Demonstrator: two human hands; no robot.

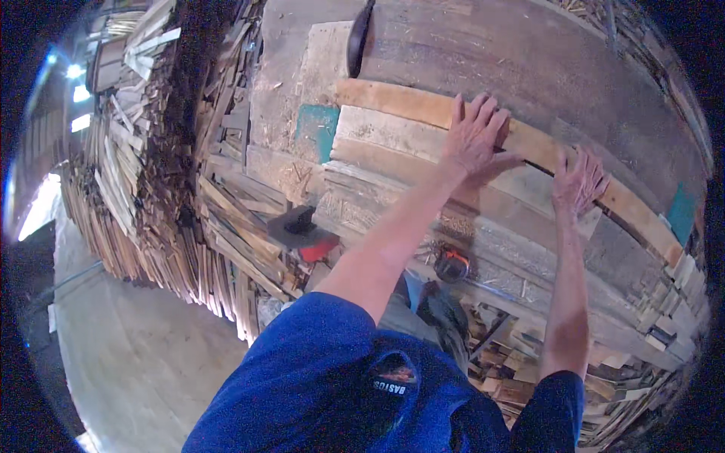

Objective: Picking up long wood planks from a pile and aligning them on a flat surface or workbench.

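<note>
A long, narrow wooden board (393, 102) lies across the saw table (483, 53), running from upper left toward the right edge. My left hand (476, 136) rests flat on top of it near its middle, fingers spread. Further right along the same board, my right hand (578, 181) presses on it with fingers spread. Wider pale boards (385, 136) lie just in front of the narrow one. A dark circular saw blade (359, 34) rises from the table beyond the board's left end.
A tall heap of wood offcuts (151, 166) fills the left side. A black and red tool (306, 230) sits at the bench's near left corner. An orange tape measure (451, 264) lies on the bench edge. More scrap wood (649, 317) piles up at the right.
</note>
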